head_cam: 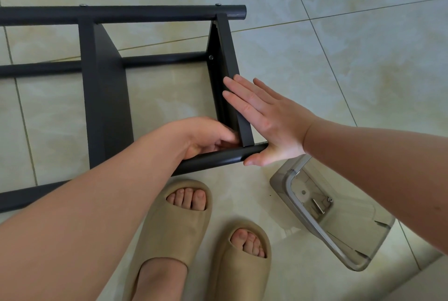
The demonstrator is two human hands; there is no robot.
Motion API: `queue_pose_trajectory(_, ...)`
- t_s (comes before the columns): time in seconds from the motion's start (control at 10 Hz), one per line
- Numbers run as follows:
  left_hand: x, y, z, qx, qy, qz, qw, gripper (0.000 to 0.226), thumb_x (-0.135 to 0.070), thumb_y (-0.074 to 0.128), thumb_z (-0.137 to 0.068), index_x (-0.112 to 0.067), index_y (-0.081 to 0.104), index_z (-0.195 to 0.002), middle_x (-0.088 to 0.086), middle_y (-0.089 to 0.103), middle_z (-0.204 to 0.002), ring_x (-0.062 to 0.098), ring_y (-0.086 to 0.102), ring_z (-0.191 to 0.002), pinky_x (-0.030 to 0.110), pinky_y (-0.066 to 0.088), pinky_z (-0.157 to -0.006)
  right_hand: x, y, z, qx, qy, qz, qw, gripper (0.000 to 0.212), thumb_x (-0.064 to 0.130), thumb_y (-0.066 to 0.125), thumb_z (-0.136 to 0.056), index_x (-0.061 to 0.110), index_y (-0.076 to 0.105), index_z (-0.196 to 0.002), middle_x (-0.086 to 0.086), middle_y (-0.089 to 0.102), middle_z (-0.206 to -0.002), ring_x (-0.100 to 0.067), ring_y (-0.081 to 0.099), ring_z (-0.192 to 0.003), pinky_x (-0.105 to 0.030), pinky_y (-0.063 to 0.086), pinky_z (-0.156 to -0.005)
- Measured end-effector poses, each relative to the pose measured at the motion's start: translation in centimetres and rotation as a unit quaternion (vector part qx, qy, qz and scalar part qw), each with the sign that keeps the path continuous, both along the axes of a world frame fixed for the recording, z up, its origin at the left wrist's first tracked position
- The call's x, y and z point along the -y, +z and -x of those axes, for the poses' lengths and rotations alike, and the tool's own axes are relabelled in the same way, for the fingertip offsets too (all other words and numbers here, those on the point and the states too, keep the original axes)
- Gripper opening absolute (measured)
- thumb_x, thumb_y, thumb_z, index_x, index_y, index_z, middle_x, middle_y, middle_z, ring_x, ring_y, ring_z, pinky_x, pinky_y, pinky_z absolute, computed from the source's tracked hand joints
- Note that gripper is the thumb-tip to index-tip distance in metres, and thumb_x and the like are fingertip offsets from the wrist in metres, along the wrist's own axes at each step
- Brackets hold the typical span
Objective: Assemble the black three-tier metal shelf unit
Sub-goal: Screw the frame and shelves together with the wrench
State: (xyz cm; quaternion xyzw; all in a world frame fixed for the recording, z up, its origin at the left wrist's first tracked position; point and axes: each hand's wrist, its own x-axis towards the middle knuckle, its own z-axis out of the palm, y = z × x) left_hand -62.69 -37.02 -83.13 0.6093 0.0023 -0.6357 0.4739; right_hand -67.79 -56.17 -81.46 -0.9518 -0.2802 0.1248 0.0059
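The black metal shelf unit (pixel 106 97) lies on its side on the tiled floor, its round poles running left to right. Its end shelf panel (pixel 226 63) stands between the far pole (pixel 121 13) and the near pole (pixel 218 157). My right hand (pixel 269 119) lies flat with straight fingers against the outer face of that end panel, its thumb at the tip of the near pole. My left hand (pixel 206 137) reaches inside the corner where the panel meets the near pole, fingers curled there; whether they pinch something is hidden.
A clear plastic box (pixel 339 211) holding small screws and a metal pin sits on the floor at the right, close to my right forearm. My two feet in beige slippers (pixel 184 216) stand just in front of the near pole. Pale floor tiles surround everything.
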Motion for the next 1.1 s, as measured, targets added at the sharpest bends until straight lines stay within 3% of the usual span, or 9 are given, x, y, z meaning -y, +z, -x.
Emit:
queue_pose_trajectory(0.1, -0.02, 0.14, -0.01, -0.007, -0.018, 0.010, 1.000, 0.055, 0.003, 0.048, -0.094, -0.013, 0.066, -0.044, 0.000, 0.060, -0.049, 0.010, 0.062, -0.049, 0.019, 0.050, -0.054, -0.02, 0.02, 0.00, 0.000, 0.001, -0.001, 1.000, 0.124, 0.085, 0.045, -0.074, 0.005, 0.005, -0.160, -0.013, -0.002, -0.169, -0.030, -0.004, -0.156, -0.051, 0.007, -0.126)
queue_pose_trajectory(0.2, 0.12, 0.32, -0.05, -0.002, -0.030, 0.002, 1.000, 0.032, -0.006, 0.053, -0.094, -0.011, 0.075, -0.072, 0.008, 0.071, -0.071, 0.019, 0.068, -0.069, 0.030, 0.053, -0.074, 0.00, 0.05, -0.01, -0.001, 0.001, 0.002, 1.000, 0.125, 0.086, 0.045, -0.074, 0.005, 0.004, -0.160, -0.013, -0.004, -0.169, -0.029, -0.005, -0.156, -0.051, 0.006, -0.126)
queue_pose_trajectory(0.3, 0.19, 0.21, 0.00, 0.014, -0.012, -0.010, 1.000, 0.013, -0.006, 0.059, -0.092, -0.008, 0.071, -0.096, 0.012, 0.070, -0.087, 0.025, 0.067, -0.079, 0.034, 0.052, -0.077, 0.00, 0.03, -0.02, -0.001, 0.001, 0.000, 1.000, 0.125, 0.085, 0.046, -0.074, 0.005, 0.005, -0.160, -0.014, -0.003, -0.169, -0.030, -0.005, -0.156, -0.052, 0.007, -0.126)
queue_pose_trajectory(0.5, -0.04, -0.18, -0.05, -0.009, -0.013, 0.018, 1.000, 0.048, 0.005, 0.049, -0.093, -0.013, 0.071, -0.054, 0.004, 0.067, -0.061, 0.012, 0.066, -0.056, 0.021, 0.052, -0.055, -0.05, 0.04, 0.00, -0.001, 0.000, 0.001, 1.000, 0.125, 0.086, 0.045, -0.074, 0.005, 0.006, -0.160, -0.014, -0.003, -0.169, -0.030, -0.005, -0.156, -0.051, 0.007, -0.126)
queue_pose_trajectory(0.6, -0.07, -0.06, -0.15, -0.020, -0.029, 0.018, 0.999, 0.054, 0.000, 0.046, -0.096, -0.012, 0.070, -0.048, 0.002, 0.064, -0.055, 0.010, 0.063, -0.052, 0.019, 0.050, -0.055, -0.03, 0.02, 0.02, 0.003, 0.000, -0.002, 1.000, 0.124, 0.085, 0.045, -0.074, 0.005, 0.007, -0.160, -0.014, -0.001, -0.169, -0.030, -0.003, -0.156, -0.052, 0.009, -0.126)
queue_pose_trajectory(0.7, 0.11, 0.21, -0.15, -0.018, -0.033, 0.005, 0.999, 0.019, -0.014, 0.056, -0.096, -0.013, 0.074, -0.089, 0.007, 0.072, -0.083, 0.020, 0.066, -0.076, 0.030, 0.051, -0.075, -0.03, -0.01, -0.01, 0.001, 0.001, 0.000, 1.000, 0.125, 0.085, 0.047, -0.074, 0.004, 0.007, -0.160, -0.014, -0.002, -0.169, -0.030, -0.003, -0.156, -0.053, 0.010, -0.126)
queue_pose_trajectory(0.8, 0.26, -0.09, -0.08, -0.004, -0.018, -0.008, 1.000, 0.014, -0.009, 0.058, -0.094, -0.011, 0.068, -0.084, 0.005, 0.068, -0.072, 0.020, 0.064, -0.069, 0.030, 0.050, -0.069, -0.03, 0.01, -0.02, 0.000, 0.000, 0.000, 1.000, 0.125, 0.085, 0.046, -0.074, 0.004, 0.007, -0.160, -0.014, -0.002, -0.169, -0.030, -0.004, -0.156, -0.053, 0.010, -0.126)
queue_pose_trajectory(1.0, -0.06, -0.41, -0.26, -0.018, -0.012, 0.001, 1.000, 0.047, 0.001, 0.050, -0.093, -0.012, 0.068, -0.051, 0.005, 0.063, -0.060, 0.014, 0.063, -0.056, 0.023, 0.051, -0.058, -0.02, 0.07, 0.00, -0.002, 0.000, 0.003, 1.000, 0.125, 0.086, 0.046, -0.074, 0.005, 0.006, -0.161, -0.014, -0.003, -0.169, -0.030, -0.004, -0.156, -0.053, 0.009, -0.126)
queue_pose_trajectory(1.1, 0.19, -0.05, -0.19, -0.009, -0.026, -0.002, 1.000, 0.017, -0.008, 0.054, -0.094, -0.008, 0.070, -0.086, 0.012, 0.067, -0.081, 0.020, 0.065, -0.072, 0.026, 0.052, -0.063, -0.04, 0.08, 0.01, -0.002, 0.001, 0.003, 1.000, 0.125, 0.086, 0.046, -0.075, 0.005, 0.005, -0.161, -0.014, -0.003, -0.169, -0.030, -0.004, -0.156, -0.052, 0.008, -0.126)
